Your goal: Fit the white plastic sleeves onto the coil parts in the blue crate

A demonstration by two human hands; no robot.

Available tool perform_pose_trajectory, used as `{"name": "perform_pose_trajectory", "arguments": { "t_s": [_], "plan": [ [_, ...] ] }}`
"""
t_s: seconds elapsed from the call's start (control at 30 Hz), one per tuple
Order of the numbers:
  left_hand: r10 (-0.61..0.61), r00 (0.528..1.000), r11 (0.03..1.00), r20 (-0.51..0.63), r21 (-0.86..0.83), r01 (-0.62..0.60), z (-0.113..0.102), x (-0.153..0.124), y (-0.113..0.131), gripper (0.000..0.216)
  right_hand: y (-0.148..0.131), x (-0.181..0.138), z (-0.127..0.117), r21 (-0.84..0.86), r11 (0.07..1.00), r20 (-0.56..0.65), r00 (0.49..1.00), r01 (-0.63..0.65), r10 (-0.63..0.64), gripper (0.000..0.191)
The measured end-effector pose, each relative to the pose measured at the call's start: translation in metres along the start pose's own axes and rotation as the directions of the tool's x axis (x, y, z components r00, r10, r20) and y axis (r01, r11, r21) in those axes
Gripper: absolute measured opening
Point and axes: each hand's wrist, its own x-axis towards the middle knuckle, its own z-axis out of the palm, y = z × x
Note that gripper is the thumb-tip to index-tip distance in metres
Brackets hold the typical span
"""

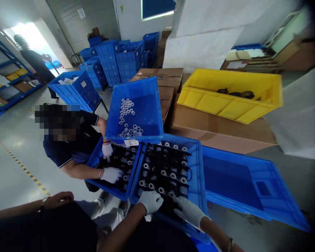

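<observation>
A blue crate (198,168) in front of me holds rows of black parts with white round ends (164,169). My left hand (151,201), in a white glove, is curled over the black parts at the crate's near edge. My right hand (189,211), also gloved, lies beside it with fingers stretched onto the same near row. To the left, a co-worker in a dark shirt has both gloved hands (111,174) in a neighbouring blue crate (94,159) of the same parts.
A raised blue crate (147,105) with small white rings stands behind. An empty blue crate (238,182) lies to the right, and a yellow crate (225,101) rests on cardboard boxes. Another person's bare hand with a watch (58,199) shows at lower left. Stacked blue crates and shelves stand behind.
</observation>
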Motion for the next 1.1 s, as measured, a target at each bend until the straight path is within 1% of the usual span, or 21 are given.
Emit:
{"name": "perform_pose_trajectory", "arguments": {
  "t_s": [0.1, 0.2, 0.27, 0.33, 0.4, 0.43, 0.5, 0.57, 0.63, 0.67, 0.7, 0.73, 0.77, 0.8, 0.83, 0.87, 0.9, 0.97, 1.0, 1.03, 1.1],
  "plan": [
    [-0.024, 0.999, 0.997, -0.042, -0.072, 0.021, 0.022, 0.030, 0.002, 0.033, -0.020, -0.005, 0.004, 0.028, 0.998, -0.009, 0.998, -0.065, 0.065, 0.046],
    [-0.074, 0.995, 0.984, -0.064, -0.165, 0.062, 0.029, 0.051, 0.002, 0.046, -0.033, -0.005, 0.001, 0.028, 0.998, -0.044, 0.997, -0.063, 0.064, 0.050],
    [-0.122, 0.992, 0.951, -0.016, -0.288, 0.112, 0.029, 0.060, 0.003, 0.058, -0.035, -0.004, -0.005, 0.001, 0.998, -0.045, 0.997, -0.062, 0.062, 0.047],
    [-0.162, 0.984, 0.844, 0.069, -0.507, 0.174, 0.028, 0.066, 0.004, 0.058, -0.035, -0.004, -0.015, -0.042, 0.997, -0.062, 0.996, -0.065, 0.063, 0.039],
    [-0.173, 0.974, 0.669, 0.147, -0.708, 0.226, 0.028, 0.069, 0.004, 0.054, -0.038, -0.005, -0.028, -0.074, 0.993, -0.127, 0.989, -0.088, 0.078, 0.034],
    [-0.179, 0.968, 0.593, 0.176, -0.766, 0.249, 0.030, 0.070, 0.004, 0.053, -0.041, -0.006, -0.033, -0.069, 0.993, -0.180, 0.980, -0.094, 0.080, 0.033],
    [-0.210, 0.955, 0.501, 0.211, -0.815, 0.291, 0.036, 0.071, 0.004, 0.052, -0.051, -0.007, -0.041, 0.002, 0.998, -0.299, 0.953, -0.056, 0.054, 0.033],
    [-0.271, 0.939, 0.419, 0.210, -0.853, 0.312, 0.045, 0.073, 0.004, 0.053, -0.066, -0.006, -0.044, 0.089, 0.995, -0.383, 0.924, 0.038, -0.001, 0.033],
    [-0.303, 0.937, 0.371, 0.174, -0.884, 0.284, 0.055, 0.074, 0.005, 0.054, -0.083, -0.005, -0.042, 0.126, 0.987, -0.398, 0.916, 0.103, -0.045, 0.031],
    [-0.296, 0.944, 0.389, 0.147, -0.884, 0.260, 0.060, 0.074, 0.006, 0.056, -0.090, -0.004, -0.040, 0.127, 0.986, -0.388, 0.920, 0.107, -0.050, 0.032],
    [-0.269, 0.955, 0.443, 0.128, -0.864, 0.240, 0.064, 0.074, 0.007, 0.060, -0.096, -0.004, -0.039, 0.117, 0.988, -0.377, 0.925, 0.097, -0.046, 0.032],
    [-0.228, 0.967, 0.533, 0.113, -0.817, 0.221, 0.067, 0.074, 0.008, 0.066, -0.098, -0.003, -0.037, 0.104, 0.991, -0.373, 0.927, 0.081, -0.036, 0.032],
    [-0.175, 0.980, 0.668, 0.096, -0.720, 0.190, 0.070, 0.073, 0.010, 0.072, -0.098, -0.002, -0.037, 0.099, 0.993, -0.380, 0.925, 0.063, -0.021, 0.032],
    [-0.119, 0.990, 0.807, 0.078, -0.573, 0.142, 0.072, 0.072, 0.011, 0.078, -0.094, -0.002, -0.037, 0.114, 0.992, -0.391, 0.920, 0.062, -0.013, 0.031],
    [-0.064, 0.996, 0.913, 0.060, -0.400, 0.083, 0.073, 0.071, 0.012, 0.081, -0.086, -0.003, -0.038, 0.150, 0.987, -0.407, 0.913, 0.064, 0.003, 0.032],
    [-0.013, 0.999, 0.973, 0.045, -0.228, 0.023, 0.073, 0.069, 0.013, 0.080, -0.076, -0.005, -0.040, 0.212, 0.976, -0.425, 0.904, 0.057, 0.040, 0.032],
    [0.031, 0.999, 0.996, 0.033, -0.086, -0.028, 0.073, 0.068, 0.013, 0.076, -0.064, -0.007, -0.042, 0.292, 0.955, -0.435, 0.896, 0.047, 0.089, 0.032],
    [0.083, 0.996, 0.994, 0.028, 0.072, -0.085, 0.074, 0.065, 0.013, 0.060, -0.036, -0.014, -0.050, 0.458, 0.889, -0.425, 0.878, 0.001, 0.218, 0.035],
    [0.096, 0.994, 0.984, 0.044, 0.144, -0.101, 0.076, 0.064, 0.012, 0.055, -0.023, -0.018, -0.054, 0.509, 0.861, -0.410, 0.875, -0.015, 0.258, 0.037],
    [0.106, 0.992, 0.960, 0.072, 0.253, -0.121, 0.078, 0.063, 0.012, 0.055, -0.012, -0.022, -0.058, 0.540, 0.840, -0.395, 0.869, -0.044, 0.299, 0.039],
    [0.101, 0.986, 0.854, 0.134, 0.497, -0.155, 0.085, 0.065, 0.012, 0.064, 0.004, -0.028, -0.062, 0.547, 0.832, -0.368, 0.866, -0.091, 0.337, 0.039]
  ]
}}
